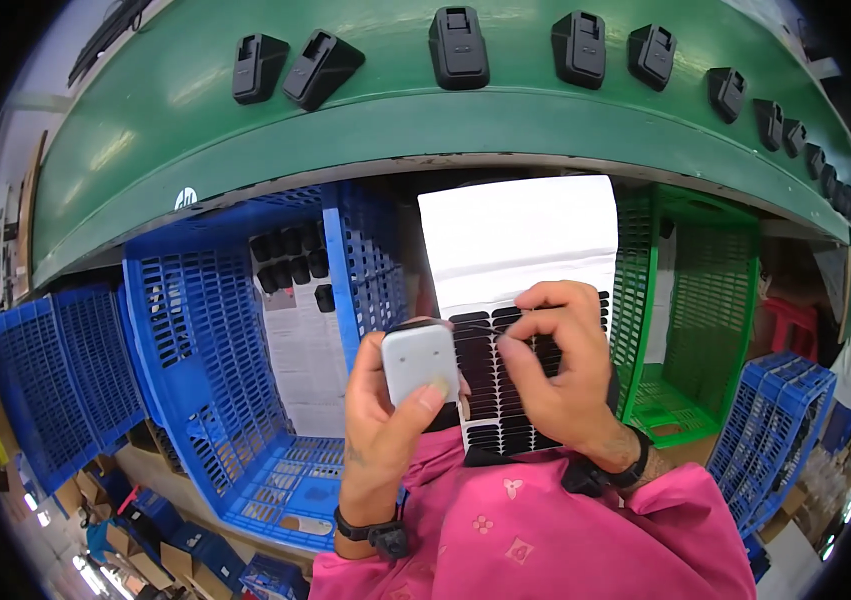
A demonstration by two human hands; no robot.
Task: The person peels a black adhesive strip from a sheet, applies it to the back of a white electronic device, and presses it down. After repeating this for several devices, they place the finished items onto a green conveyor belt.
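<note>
My left hand (pixel 390 400) grips a pale grey, rounded rectangular plate (pixel 418 362), its thumb across the lower face, where two small dark dots show. Just right of it, a white backing sheet (pixel 520 230) lies over my lap, its near half covered in rows of black, rounded die-cut stickers (pixel 477 385). Above those rows hovers my right hand (pixel 565 365), thumb and index finger pinched together beside the plate. Whatever is between these fingertips is too small to make out.
Across the far side runs a green bench (pixel 375 130) bearing several black wedge-shaped plastic housings (pixel 460 50). A blue crate (pixel 185 330) with small black parts (pixel 290 265) stands left of the sheet, a green crate (pixel 695 310) right. More blue crates (pixel 770 430) stand farther out.
</note>
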